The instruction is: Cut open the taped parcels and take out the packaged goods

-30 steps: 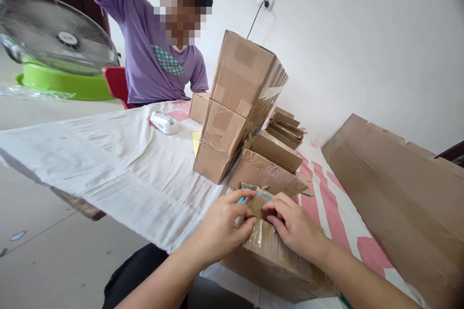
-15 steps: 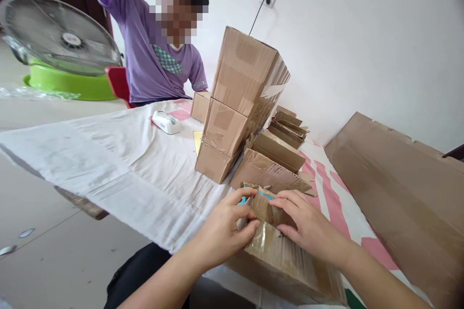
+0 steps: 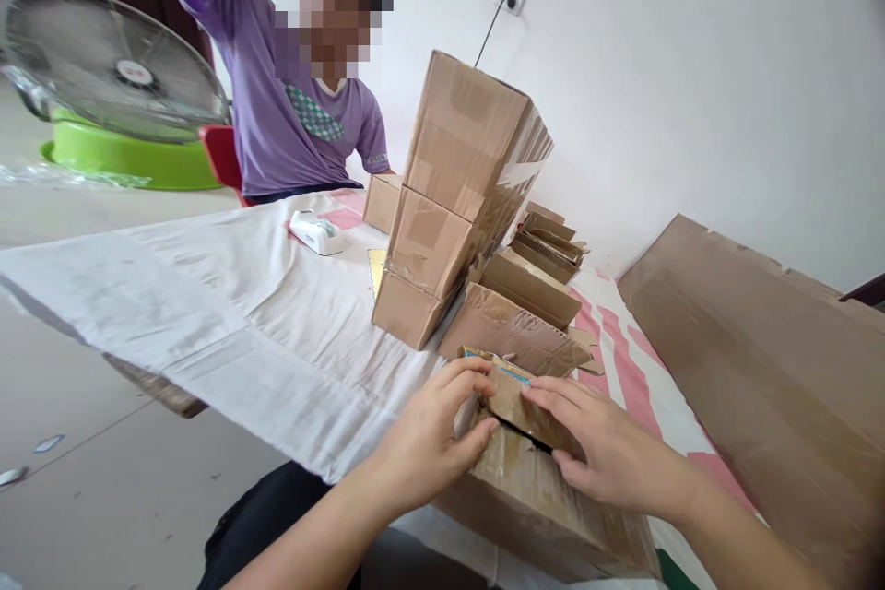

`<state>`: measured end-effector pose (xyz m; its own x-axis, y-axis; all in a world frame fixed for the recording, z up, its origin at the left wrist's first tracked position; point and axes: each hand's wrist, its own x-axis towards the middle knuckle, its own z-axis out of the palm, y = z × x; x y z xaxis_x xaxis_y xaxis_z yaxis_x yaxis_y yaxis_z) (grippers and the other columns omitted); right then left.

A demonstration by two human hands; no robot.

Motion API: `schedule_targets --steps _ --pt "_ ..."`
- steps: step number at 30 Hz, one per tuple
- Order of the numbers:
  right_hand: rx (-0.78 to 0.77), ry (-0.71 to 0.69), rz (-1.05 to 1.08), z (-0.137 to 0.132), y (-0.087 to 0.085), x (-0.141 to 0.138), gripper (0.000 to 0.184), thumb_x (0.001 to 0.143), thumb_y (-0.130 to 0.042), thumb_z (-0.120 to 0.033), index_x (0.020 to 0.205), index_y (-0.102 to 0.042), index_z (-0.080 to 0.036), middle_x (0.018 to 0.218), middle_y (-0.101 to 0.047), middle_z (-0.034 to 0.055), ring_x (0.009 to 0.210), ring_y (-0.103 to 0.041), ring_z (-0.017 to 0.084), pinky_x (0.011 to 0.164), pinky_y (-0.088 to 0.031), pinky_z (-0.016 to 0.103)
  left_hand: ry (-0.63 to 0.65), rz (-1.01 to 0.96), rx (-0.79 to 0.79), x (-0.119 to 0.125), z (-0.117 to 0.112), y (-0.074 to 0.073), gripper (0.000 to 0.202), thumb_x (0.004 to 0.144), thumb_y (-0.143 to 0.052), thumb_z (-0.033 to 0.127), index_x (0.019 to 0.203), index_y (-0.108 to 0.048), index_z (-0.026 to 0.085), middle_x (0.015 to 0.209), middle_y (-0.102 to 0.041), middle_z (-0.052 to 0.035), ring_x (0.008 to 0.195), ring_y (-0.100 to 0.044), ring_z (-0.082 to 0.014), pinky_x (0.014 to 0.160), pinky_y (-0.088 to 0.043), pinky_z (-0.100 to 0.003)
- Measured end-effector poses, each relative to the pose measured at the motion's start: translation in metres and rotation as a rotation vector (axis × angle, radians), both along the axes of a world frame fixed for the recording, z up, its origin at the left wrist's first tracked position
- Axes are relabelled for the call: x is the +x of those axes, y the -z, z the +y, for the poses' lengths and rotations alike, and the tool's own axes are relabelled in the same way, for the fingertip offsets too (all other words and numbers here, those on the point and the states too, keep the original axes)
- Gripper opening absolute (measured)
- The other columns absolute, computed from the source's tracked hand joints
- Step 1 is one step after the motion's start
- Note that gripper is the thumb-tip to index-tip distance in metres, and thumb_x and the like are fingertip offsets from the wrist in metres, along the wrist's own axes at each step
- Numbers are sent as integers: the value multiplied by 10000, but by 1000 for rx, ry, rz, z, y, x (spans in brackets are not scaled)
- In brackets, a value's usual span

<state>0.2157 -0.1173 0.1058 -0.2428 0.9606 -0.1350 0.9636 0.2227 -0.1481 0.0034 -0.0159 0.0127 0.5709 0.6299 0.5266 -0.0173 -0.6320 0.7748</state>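
A taped cardboard box [image 3: 546,502] lies at the table's near edge in front of me. My left hand [image 3: 432,438] grips its left end, thumb on top and fingers curled round the far corner. My right hand [image 3: 608,447] lies on the top flap [image 3: 529,410], fingers stretched and pressing it; a dark gap shows under the flap's near edge. A blue strip shows at the box's far rim.
A stack of three taped boxes [image 3: 456,194] stands mid-table with opened boxes [image 3: 525,313] behind mine. A large flat carton [image 3: 761,369] lies right. A white tape dispenser [image 3: 316,232], a fan [image 3: 111,64] and a seated person in purple [image 3: 290,111] are at the far left.
My right hand slid right along the flap, and the flap lifted so a dark gap opened. My left hand stayed on the box's left end.
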Motion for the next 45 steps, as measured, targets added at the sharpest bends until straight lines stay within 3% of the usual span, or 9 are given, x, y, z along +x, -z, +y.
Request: schedule_targets --steps 4,10,16,21,27,33,38,43,45 --pt "42 0 18 -5 -4 -2 570 778 -513 -47 1319 -498 -225 1415 -519 87 1319 -459 230 1100 -392 451 4 -49 -7 2 1 -1 235 822 -586 139 1036 -551 229 1243 -599 -83 1196 -562 -225 1000 -462 -383" --pt "39 39 155 -1 -4 -5 283 900 -570 -204 1181 -580 -224 1282 -582 88 1197 -528 234 1014 -444 438 -5 -17 -36 5 2 1 100 823 -587 169 910 -600 216 1232 -605 -89 1164 -586 -242 990 -465 -406" --pt "51 62 164 15 4 -17 349 815 -677 -126 1141 -598 -220 1096 -603 55 1041 -542 226 903 -464 411 -6 -42 -41 7 4 3 204 763 -624 127 942 -597 221 1214 -615 -74 1155 -593 -232 999 -464 -395" --pt "84 14 147 16 7 -16 161 844 -600 -72 934 -610 -204 972 -603 38 958 -535 207 838 -464 375 8 -39 -50 6 4 4 213 754 -633 128 943 -596 220 1217 -611 -77 1150 -589 -234 1000 -462 -407" --pt "129 23 181 12 11 -16 319 879 -537 -71 1158 -562 -224 1076 -602 66 1009 -525 222 874 -466 411 15 -33 -50 5 4 4 208 772 -625 137 960 -594 219 1231 -601 -83 1164 -580 -236 1008 -458 -419" --pt "135 23 224 14 15 -19 221 869 -510 -29 945 -608 -213 955 -623 38 950 -537 202 839 -466 378 11 -28 -51 7 6 4 207 767 -620 139 956 -596 218 1214 -602 -79 1155 -582 -236 1004 -459 -417" --pt "177 56 248 18 20 -19 315 870 -505 -34 1116 -585 -213 1060 -596 63 997 -545 200 873 -471 388 15 -26 -50 6 5 1 187 762 -621 147 933 -599 221 1200 -616 -74 1146 -590 -238 999 -465 -417" --pt "220 6 218 19 23 -19 205 896 -468 -44 865 -598 -200 901 -594 37 892 -540 191 823 -472 372 6 -15 -48 5 5 3 200 765 -617 145 950 -601 219 1209 -612 -81 1144 -588 -239 989 -470 -418" --pt "235 30 241 20 24 -19 206 900 -465 -49 898 -598 -206 927 -585 40 896 -552 185 819 -480 362 8 -15 -46 5 5 3 198 767 -620 144 949 -600 220 1213 -610 -81 1146 -586 -239 993 -468 -420"
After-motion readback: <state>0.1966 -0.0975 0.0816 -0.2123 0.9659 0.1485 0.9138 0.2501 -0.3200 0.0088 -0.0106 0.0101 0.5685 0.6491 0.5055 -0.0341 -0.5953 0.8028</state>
